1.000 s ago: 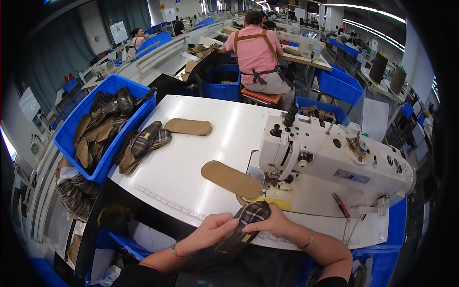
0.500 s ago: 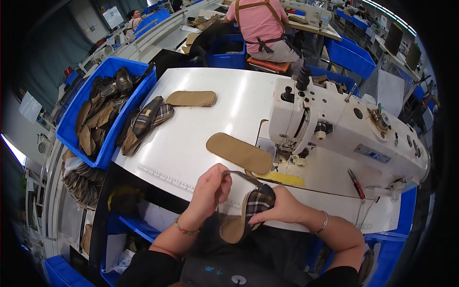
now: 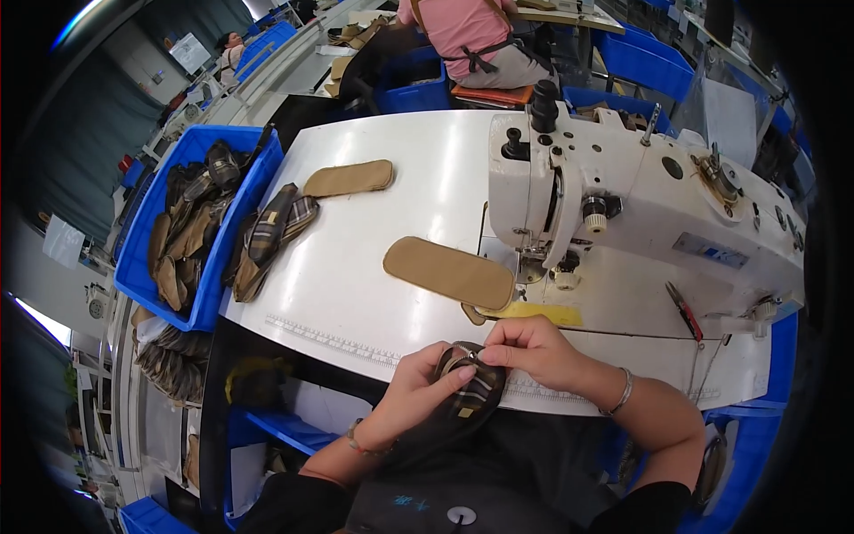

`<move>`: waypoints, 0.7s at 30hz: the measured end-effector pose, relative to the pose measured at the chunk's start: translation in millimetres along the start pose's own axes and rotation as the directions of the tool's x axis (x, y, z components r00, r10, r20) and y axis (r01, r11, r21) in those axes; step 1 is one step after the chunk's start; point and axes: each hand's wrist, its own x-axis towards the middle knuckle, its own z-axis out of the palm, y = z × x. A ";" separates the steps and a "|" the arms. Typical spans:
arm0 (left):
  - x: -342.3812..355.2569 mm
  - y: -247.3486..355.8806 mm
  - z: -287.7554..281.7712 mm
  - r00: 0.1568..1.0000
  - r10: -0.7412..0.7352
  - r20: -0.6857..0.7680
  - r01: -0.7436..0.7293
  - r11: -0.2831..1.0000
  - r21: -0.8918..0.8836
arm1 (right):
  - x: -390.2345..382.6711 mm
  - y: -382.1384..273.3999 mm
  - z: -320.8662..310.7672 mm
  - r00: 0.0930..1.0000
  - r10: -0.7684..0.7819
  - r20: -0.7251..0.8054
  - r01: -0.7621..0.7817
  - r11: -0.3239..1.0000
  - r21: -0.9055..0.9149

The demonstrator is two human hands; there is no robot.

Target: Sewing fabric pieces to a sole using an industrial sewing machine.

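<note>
At the table's near edge, above my lap, I hold a dark plaid shoe upper (image 3: 478, 396). My left hand (image 3: 416, 389) is closed around its left side, the thumb pressed on top near the opening. With fingertips pinched, my right hand (image 3: 534, 351) grips the far edge of the same upper. Its inside is mostly hidden now. Just beyond my hands lies a tan, rounded-end sole piece (image 3: 449, 271), its right end close to the needle area of the white sewing machine (image 3: 636, 200). A small tan tip shows under that piece.
Farther left lie another tan sole piece (image 3: 349, 178) and stacked plaid uppers (image 3: 271, 227). A blue bin (image 3: 212, 289) full of uppers stands at the table's left edge. Red-handled snips (image 3: 683, 310) lie right of the machine's needle area. A person in pink (image 3: 458, 40) sits beyond the table.
The shoe upper has been turned, so its tan inside no longer faces me. My right hand moved from its side to its far edge; my left hand now wraps its left side.
</note>
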 end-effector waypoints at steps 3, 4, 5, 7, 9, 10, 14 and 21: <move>-1.5 0.0 9.8 0.999 -0.011 -0.053 0.010 1.000 -0.020 | 2.1 -0.1 0.6 1.000 0.027 0.007 -0.027 0.999 -0.035; -1.5 -0.4 12.0 0.997 -0.021 -0.071 0.020 1.000 -0.023 | 2.1 0.8 1.0 1.000 0.016 0.019 -0.015 1.000 -0.022; -1.0 -2.5 10.8 0.997 -0.023 -0.071 0.021 1.000 -0.023 | 1.9 1.6 1.5 1.000 0.004 0.031 -0.004 1.000 -0.009; 1.3 -7.4 6.4 0.998 -0.063 -0.003 0.063 0.997 -0.053 | 0.7 3.9 3.1 1.000 0.001 0.020 -0.001 1.000 -0.016; 2.1 -4.2 8.4 0.995 -0.095 0.017 0.096 0.985 -0.141 | 0.6 4.4 3.8 1.000 -0.004 0.008 0.004 1.000 -0.023; 2.0 -2.6 8.9 0.991 -0.126 0.036 0.131 0.965 -0.227 | 0.7 3.7 4.7 1.000 0.006 -0.003 -0.006 1.000 -0.006; 3.2 -5.7 3.5 0.985 -0.144 0.096 0.167 0.931 -0.325 | 0.6 -0.7 5.0 0.999 0.036 0.008 -0.036 0.999 0.025; 5.7 1.1 5.1 0.984 -0.138 0.114 0.164 0.947 -0.275 | 4.4 1.3 -0.9 1.000 0.009 0.006 -0.009 0.999 0.048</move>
